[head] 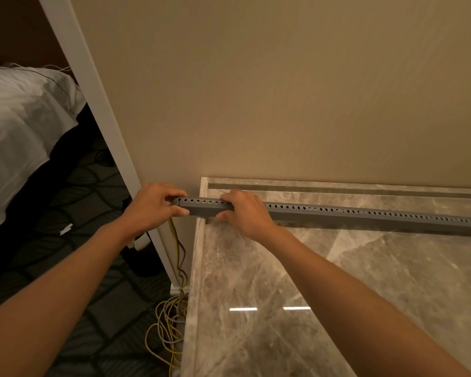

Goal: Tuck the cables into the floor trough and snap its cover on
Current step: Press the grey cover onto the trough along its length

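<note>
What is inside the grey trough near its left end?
Through the holes of the grey trough yellow shows near the left end, likely cable. Yellow cables hang below that end. The rest of the inside is covered.

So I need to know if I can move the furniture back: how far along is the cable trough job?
Mostly covered: the grey perforated trough looks closed along the marble surface, yellow wire showing through its holes. In hand: the left hand and right hand grip its near end. Left: yellow and grey cables hang from that end and lie coiled on the carpet.
</note>
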